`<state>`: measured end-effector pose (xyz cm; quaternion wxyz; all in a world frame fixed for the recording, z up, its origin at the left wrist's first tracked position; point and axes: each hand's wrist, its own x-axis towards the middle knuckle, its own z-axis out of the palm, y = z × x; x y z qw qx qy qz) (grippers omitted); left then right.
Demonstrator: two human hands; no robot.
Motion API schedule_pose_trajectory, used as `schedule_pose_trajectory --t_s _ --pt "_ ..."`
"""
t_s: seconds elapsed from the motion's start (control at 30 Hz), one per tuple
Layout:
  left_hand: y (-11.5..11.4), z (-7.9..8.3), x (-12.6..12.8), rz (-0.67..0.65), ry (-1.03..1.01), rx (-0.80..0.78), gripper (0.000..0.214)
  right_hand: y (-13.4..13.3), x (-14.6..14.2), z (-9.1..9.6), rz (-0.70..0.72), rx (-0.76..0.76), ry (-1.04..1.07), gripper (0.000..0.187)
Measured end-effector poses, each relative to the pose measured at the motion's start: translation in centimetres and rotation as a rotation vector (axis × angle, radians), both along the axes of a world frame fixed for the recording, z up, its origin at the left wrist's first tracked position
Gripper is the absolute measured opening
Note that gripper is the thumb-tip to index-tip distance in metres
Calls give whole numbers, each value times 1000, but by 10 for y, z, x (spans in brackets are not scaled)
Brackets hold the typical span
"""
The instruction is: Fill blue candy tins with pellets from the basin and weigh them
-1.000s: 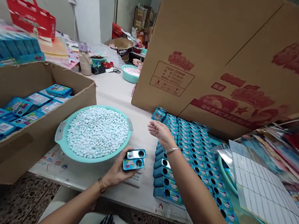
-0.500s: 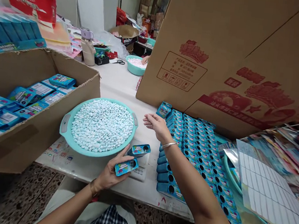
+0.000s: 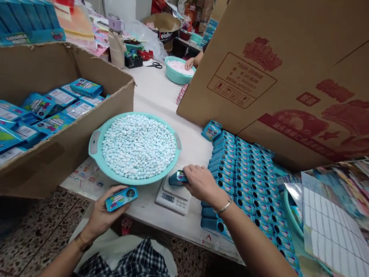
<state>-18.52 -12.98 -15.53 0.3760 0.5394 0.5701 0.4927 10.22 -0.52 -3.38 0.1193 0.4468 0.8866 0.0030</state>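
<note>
My left hand (image 3: 101,218) is closed round a small blue candy box (image 3: 118,199), held by the table's front edge with its round opening facing up. Another blue candy box (image 3: 176,179) stands on a white digital scale (image 3: 172,203) whose display is lit. My right hand (image 3: 201,183) reaches over that box from the right, its fingers round the box's right end and covering part of it. Left of the scale sits a turquoise bowl (image 3: 94,142) filled with pale blue and white candies (image 3: 140,147).
Rows of blue boxes (image 3: 236,175) stand at the right, before a large carton (image 3: 257,84). An open carton (image 3: 100,115) of wrapped blue boxes is at the left. Farther back are scissors (image 3: 154,65), a tumbler (image 3: 116,46) and another person's hand (image 3: 189,63) at a bowl (image 3: 174,76).
My right hand has come down and closed on the box on the scale. My left hand has moved left with its box, uncovering the scale's display. The view has shifted slightly.
</note>
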Motion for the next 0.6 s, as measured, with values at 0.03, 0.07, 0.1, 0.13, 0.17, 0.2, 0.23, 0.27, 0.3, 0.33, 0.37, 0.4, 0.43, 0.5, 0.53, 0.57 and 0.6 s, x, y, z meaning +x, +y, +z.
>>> schedule_pose_trajectory --t_s 0.03,0.07,0.1,0.13,0.17,0.2,0.23,0.27,0.3,0.33,0.37,0.4,0.43,0.5,0.53,0.57,0.6 --pt "3 -2 2 -11 -21 -27 40 2 0 -1 -5 3 -5 26" --pt "6 -4 4 -21 -46 -51 39 3 0 -1 -12 4 -12 26" --pt "8 -6 7 -29 -72 -68 39 4 1 1 -20 2 -23 26" --pt "10 -9 10 -36 -95 -79 39 5 2 4 -27 -3 -34 27" --pt "11 -11 12 -38 -115 -86 40 5 2 9 -34 -12 -39 29" --pt "12 -13 14 -39 -130 -92 41 6 2 14 -41 -23 -33 33" --pt "13 -14 16 -46 -141 -101 41 8 0 21 -48 -30 -7 38" --pt "14 -16 17 -57 -150 -110 43 11 -5 28 -50 -32 44 45" --pt "14 -18 17 -67 -156 -118 43 15 -12 34 -47 -29 122 50" --pt "13 -19 17 -77 -160 -126 44 21 -21 39 -35 -28 220 53" --pt "13 -20 16 -83 -161 -131 44 29 -34 41 -14 -29 326 54" --pt "12 -22 16 -83 -159 -135 45 37 -49 40 13 -42 428 54" --pt "11 -23 15 -77 -153 -138 45 47 -65 36 45 -74 501 55" --pt "9 -24 13 -61 -126 -144 48 65 -99 19 70 -129 538 67" --pt "8 -24 13 -50 -111 -143 50 72 -114 7 49 -152 523 73" --pt "7 -24 13 -40 -98 -140 52 78 -128 -4 26 -180 511 76" --pt "6 -24 12 -32 -89 -135 53 82 -139 -15 -1 -181 523 75"
